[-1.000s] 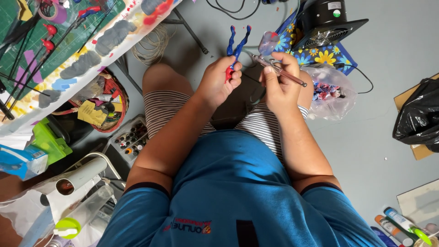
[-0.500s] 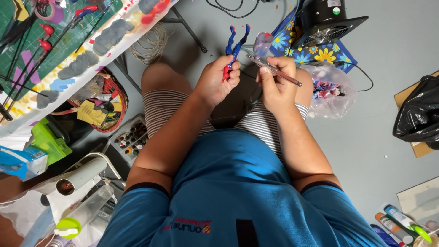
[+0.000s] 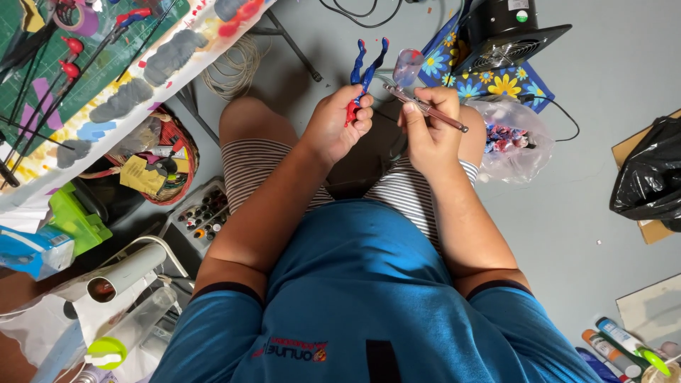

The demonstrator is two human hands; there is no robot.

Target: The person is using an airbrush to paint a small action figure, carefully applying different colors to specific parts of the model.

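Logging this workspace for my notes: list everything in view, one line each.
figurine: one, red and blue, in left hand
airbrush: one, metallic, in right hand
fan: one, black, top, on the flowered cloth
flowered cloth: one, blue with daisies, under fan
clear bag: one, beside right knee
black bag: one, right edge
wire coil: one, pale, floor at top
basket: one, red woven, left
paint-pot tray: one, grey, left of thigh
paint tubes: several, bottom right
left hand: grip shut on figurine
right hand: grip shut on airbrush

Blue shirt (image 3: pixel 369 284), striped shorts (image 3: pixel 248 163)
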